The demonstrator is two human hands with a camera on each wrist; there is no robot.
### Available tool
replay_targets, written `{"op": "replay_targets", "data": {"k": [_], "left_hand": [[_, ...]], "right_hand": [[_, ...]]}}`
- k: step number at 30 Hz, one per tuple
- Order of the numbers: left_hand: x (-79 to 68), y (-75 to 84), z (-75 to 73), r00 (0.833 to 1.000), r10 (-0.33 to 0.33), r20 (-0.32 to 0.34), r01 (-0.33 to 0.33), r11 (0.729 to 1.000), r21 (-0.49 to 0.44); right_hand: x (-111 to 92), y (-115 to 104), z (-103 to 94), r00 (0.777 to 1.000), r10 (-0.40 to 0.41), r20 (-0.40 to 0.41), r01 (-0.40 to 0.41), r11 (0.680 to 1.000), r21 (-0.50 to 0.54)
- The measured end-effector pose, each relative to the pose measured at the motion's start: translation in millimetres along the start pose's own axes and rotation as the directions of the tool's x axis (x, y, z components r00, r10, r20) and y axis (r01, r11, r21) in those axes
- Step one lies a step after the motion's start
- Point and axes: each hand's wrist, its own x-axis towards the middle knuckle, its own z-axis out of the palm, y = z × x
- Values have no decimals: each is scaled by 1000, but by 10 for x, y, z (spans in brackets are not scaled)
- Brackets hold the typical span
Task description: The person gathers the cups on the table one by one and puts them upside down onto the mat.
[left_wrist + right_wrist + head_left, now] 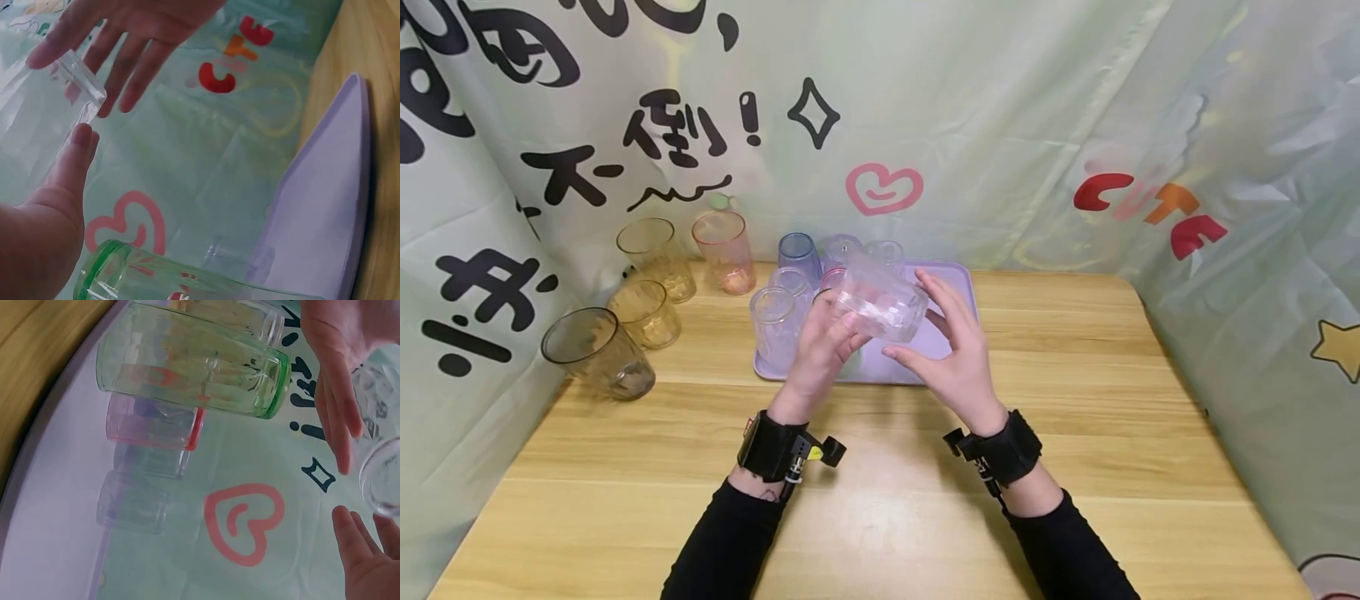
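A clear drinking glass, tilted on its side, is held in the air above the lilac tray. My left hand grips it from the left, its thumb along the glass wall in the left wrist view. Beside the glass's base, my right hand is spread with thumb and fingers apart, fingertips close around the base end. In the right wrist view the round base of the glass faces my right fingers. A green-rimmed glass stands on the tray below, mostly hidden by my left hand in the head view.
On the tray stand several more glasses, among them a blue one, a red-rimmed one and a clear one. Left of the tray, on the wooden table, are a pink glass, amber glasses and a dark-rimmed glass.
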Motion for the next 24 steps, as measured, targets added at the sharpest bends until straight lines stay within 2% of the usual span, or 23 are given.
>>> {"op": "replay_targets", "data": {"k": [9,15,19,24], "left_hand": [[-19,-24,11,998,-67,1,67,991,116],[-25,-17,-32,996,-79,42,74,991,108],[-12,19,-85,994,-83,77,72,987,140],[6,104,-149,990,-100,97,77,972,223]], "right_hand": [[-12,-18,32,997,-67,-24,66,995,-73],[-22,0,44,996,-75,-40,72,995,-67],[-8,9,56,997,-46,-60,46,999,-8],[33,-4,43,994,47,-96,-34,990,135]]}}
